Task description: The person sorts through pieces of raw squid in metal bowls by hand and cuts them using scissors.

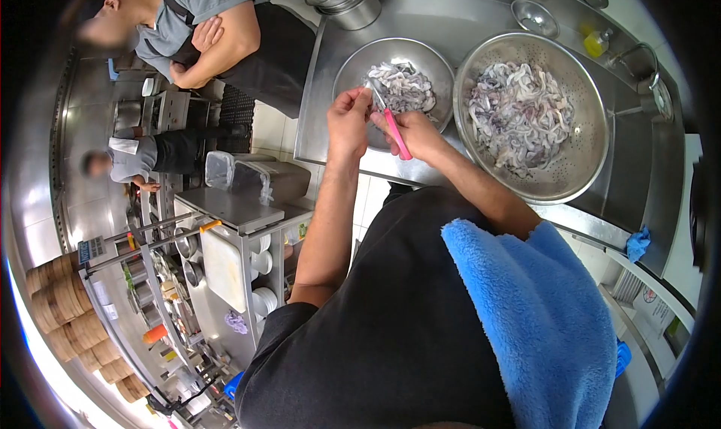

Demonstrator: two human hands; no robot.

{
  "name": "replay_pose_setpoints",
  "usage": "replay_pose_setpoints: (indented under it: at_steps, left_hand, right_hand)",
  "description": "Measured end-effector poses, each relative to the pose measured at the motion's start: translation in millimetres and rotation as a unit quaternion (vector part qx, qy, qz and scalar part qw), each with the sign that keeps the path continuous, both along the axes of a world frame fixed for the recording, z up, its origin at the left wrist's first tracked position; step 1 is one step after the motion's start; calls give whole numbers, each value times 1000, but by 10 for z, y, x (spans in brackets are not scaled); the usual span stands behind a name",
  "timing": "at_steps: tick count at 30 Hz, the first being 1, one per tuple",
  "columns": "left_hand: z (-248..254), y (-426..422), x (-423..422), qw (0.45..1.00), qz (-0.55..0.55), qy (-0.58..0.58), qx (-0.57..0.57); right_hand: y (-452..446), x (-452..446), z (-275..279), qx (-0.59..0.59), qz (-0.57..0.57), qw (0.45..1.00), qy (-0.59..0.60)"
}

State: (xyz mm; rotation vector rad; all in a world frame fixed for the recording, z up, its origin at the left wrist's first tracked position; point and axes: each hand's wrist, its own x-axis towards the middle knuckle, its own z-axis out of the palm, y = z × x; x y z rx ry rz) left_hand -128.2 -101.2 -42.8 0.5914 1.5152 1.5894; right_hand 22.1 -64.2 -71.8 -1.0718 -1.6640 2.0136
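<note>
Over the near left part of a steel bowl [348, 63], my left hand [350, 120] pinches a small pale piece between thumb and fingers. My right hand [411, 134] is closed around a pink-handled knife [396, 134], whose metal blade points up and left toward my left fingertips. Grey-white, slippery-looking strips [405, 87] lie in the bowl beyond both hands. To the right, a large perforated colander [589, 147] holds a bigger heap of similar strips [520, 114].
Stacked steel bowls [359, 12] stand at the counter's back left. A small bowl [535, 18] and yellow bottle [596, 43] sit behind the colander. One person [218, 42] stands left with folded arms; another [158, 155] is farther off. A blue towel [537, 309] hangs over my shoulder.
</note>
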Motion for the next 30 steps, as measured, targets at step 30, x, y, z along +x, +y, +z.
replay_pose_setpoints:
  at_steps: [30]
  left_hand:
    - [-438, 203, -302, 991, -40, 117, -52]
  right_hand:
    - [138, -13, 227, -205, -32, 978, 21]
